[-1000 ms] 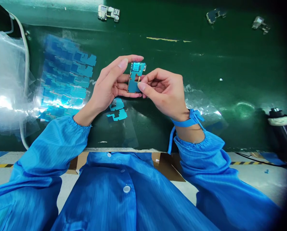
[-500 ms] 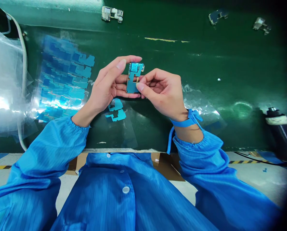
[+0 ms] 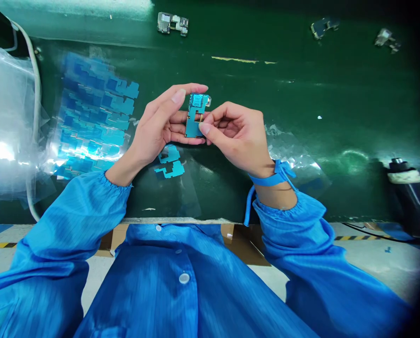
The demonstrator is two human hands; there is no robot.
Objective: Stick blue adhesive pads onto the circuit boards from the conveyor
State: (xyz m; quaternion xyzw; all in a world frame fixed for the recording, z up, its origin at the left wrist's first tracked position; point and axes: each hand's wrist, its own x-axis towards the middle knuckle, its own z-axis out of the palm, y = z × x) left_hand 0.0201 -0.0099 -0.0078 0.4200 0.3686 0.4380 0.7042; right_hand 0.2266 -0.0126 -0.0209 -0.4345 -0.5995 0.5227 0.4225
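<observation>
My left hand (image 3: 164, 115) cradles a small circuit board (image 3: 195, 117), fingers behind it and the thumb near its upper left corner. Blue film covers much of the board's face, and a metal connector sticks out at its upper right. My right hand (image 3: 233, 131) pinches the board's lower right edge between thumb and bent fingers; its fingertips are partly hidden. Just below the hands, blue cut-out film pieces (image 3: 173, 168) lie on a clear sheet. To the left is a larger sheet of blue film stickers (image 3: 93, 112).
Several boards lie along the far side, among them a board (image 3: 173, 23) at the top middle and a board (image 3: 323, 28) at right. A black tool (image 3: 405, 183) stands at the right. A pale cable (image 3: 35, 108) and clear plastic bags (image 3: 5, 122) are at left.
The boards on the far side have shifted right and slightly down along the green surface. My hands and the held board stay almost in the same place.
</observation>
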